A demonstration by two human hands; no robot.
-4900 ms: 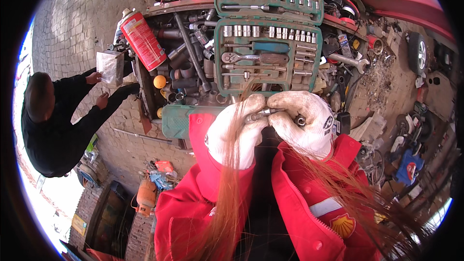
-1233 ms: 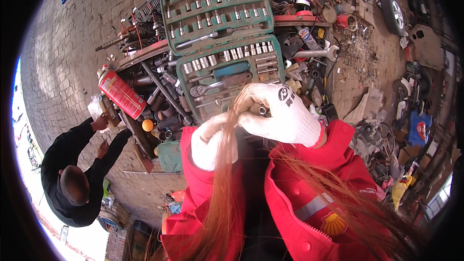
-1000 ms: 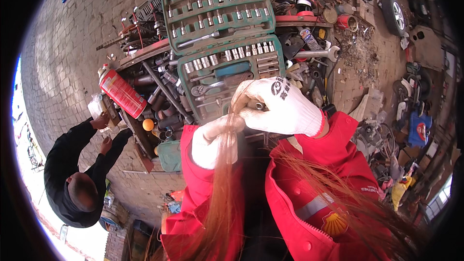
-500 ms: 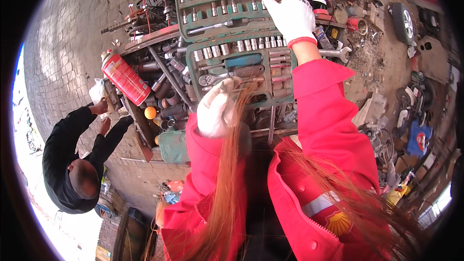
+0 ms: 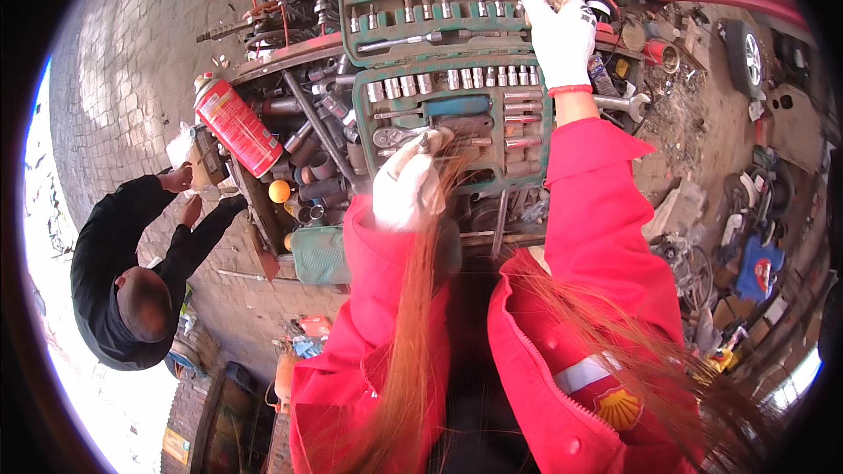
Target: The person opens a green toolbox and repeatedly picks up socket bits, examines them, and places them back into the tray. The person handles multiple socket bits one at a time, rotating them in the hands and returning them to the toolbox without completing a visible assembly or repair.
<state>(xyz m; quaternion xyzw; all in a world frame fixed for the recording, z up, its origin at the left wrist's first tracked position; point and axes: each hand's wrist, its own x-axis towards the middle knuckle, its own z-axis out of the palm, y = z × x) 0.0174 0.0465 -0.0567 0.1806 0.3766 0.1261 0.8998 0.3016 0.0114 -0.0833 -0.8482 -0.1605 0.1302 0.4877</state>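
Observation:
A green socket set case lies opened in front of me, its lid (image 5: 413,29) at the far side with rows of bit sockets and its tray (image 5: 362,114) nearer. My right hand (image 5: 562,39), in a white glove with a red cuff, is at the lid's right edge, thumb and fingers pinched together near the end of a bit row. Over the tray's near left part, my left hand (image 5: 407,189), gloved too, has its fingertips closed around something small and dark that I cannot make out. Beside those fingertips sit a ratchet (image 5: 395,135) and a teal screwdriver handle (image 5: 457,106).
Beneath the case, a bench tray holds a pile of loose sockets and bars. A red spray can (image 5: 237,127) and an orange ball (image 5: 279,191) are at left. A large wrench (image 5: 625,105) sticks out at right. A person in black (image 5: 118,254) works at far left.
The view has shifted, so the case and both hands appear farther right. The right hand's fingers have turned at the lid's edge. The left hand still hovers by the ratchet.

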